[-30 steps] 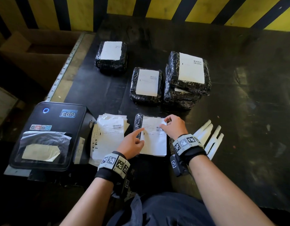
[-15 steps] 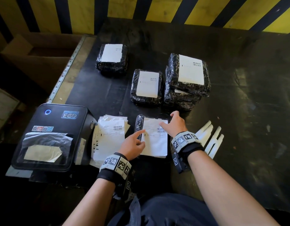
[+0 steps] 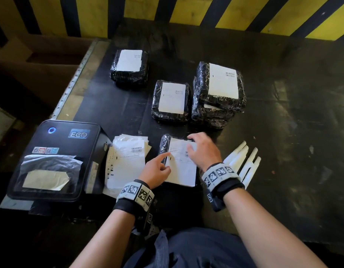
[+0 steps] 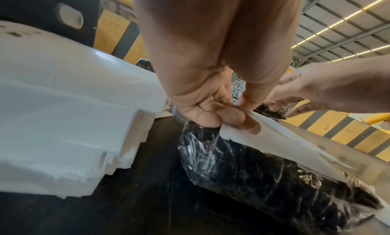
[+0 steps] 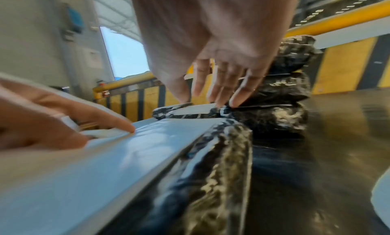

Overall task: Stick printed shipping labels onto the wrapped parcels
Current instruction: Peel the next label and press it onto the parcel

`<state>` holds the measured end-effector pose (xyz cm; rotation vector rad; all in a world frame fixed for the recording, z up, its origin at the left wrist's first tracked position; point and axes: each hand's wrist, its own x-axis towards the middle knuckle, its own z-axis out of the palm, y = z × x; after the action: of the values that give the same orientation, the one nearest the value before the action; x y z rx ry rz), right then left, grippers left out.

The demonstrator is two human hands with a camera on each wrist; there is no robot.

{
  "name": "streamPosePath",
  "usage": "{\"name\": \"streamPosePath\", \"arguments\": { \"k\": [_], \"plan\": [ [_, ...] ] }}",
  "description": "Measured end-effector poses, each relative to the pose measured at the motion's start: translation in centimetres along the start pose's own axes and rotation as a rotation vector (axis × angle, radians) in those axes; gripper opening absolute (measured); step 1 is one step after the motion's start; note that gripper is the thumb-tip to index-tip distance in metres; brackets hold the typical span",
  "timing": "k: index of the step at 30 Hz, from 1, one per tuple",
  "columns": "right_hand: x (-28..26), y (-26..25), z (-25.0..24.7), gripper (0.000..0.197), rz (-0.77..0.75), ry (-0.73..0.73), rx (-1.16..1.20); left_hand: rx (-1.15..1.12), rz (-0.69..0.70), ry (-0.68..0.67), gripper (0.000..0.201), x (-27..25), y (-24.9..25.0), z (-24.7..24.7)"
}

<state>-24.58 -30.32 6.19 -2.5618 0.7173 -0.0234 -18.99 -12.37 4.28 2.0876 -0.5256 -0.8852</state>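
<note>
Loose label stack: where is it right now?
The loose label stack lies near-left in the head view, between the label printer and the parcel being labelled, just left of the left hand.

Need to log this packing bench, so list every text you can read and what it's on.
"ECO": blue sticker on the black label printer.
Too small to read: print on the shipping label on the nearest parcel, other parcel labels, loose label stack.
Blurred: small stickers on the printer.
</note>
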Motion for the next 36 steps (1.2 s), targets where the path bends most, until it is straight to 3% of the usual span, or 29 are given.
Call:
{"name": "streamPosePath", "arguments": {
  "k": [2, 6, 10, 13, 15, 17, 20, 30, 36],
  "plan": [
    [-0.9, -0.8, 1.2, 0.036, -0.035, -0.057, -0.037, 0.019, 0.006, 0.005, 0.054, 0.0, 0.1, 0.0],
    [-2.4, 0.0, 2.9, 0.047, 0.023, -0.034, -0.047, 0.128, 0.039, 0.018, 0.052, 0.0, 0.3, 0.1],
    [-2.8, 0.9, 3.1, 0.051, 0.039, -0.027, -0.017, 0.402, 0.047, -0.073, 0.052, 0.3, 0.8, -0.8],
    [-2.8, 1.3, 3.2, 0.050, 0.048, -0.014, 0.065, 0.596, 0.032, -0.002, 0.046, 1.0, 2.3, -1.6],
    [-2.7, 1.5, 3.5, 0.050, 0.061, -0.005, 0.100, 0.726, 0.114, 0.072, 0.046, 1.6, 3.3, -1.0],
    [-2.7, 1.7, 3.6, 0.049, 0.066, 0.005, 0.119, 0.811, 0.205, 0.034, 0.049, 2.2, 3.8, 0.2],
    [-2.6, 2.0, 3.8, 0.049, 0.058, 0.017, 0.146, 0.874, 0.142, -0.080, 0.055, 2.6, 3.1, 1.5],
    [-2.5, 2.4, 4.2, 0.050, 0.057, 0.019, 0.180, 0.927, -0.012, -0.123, 0.058, 4.9, 4.4, 0.9],
    [-2.5, 2.5, 3.9, 0.050, 0.061, -0.012, 0.189, 0.893, -0.142, -0.014, 0.057, 4.5, 3.8, 0.3]
  ]
}}
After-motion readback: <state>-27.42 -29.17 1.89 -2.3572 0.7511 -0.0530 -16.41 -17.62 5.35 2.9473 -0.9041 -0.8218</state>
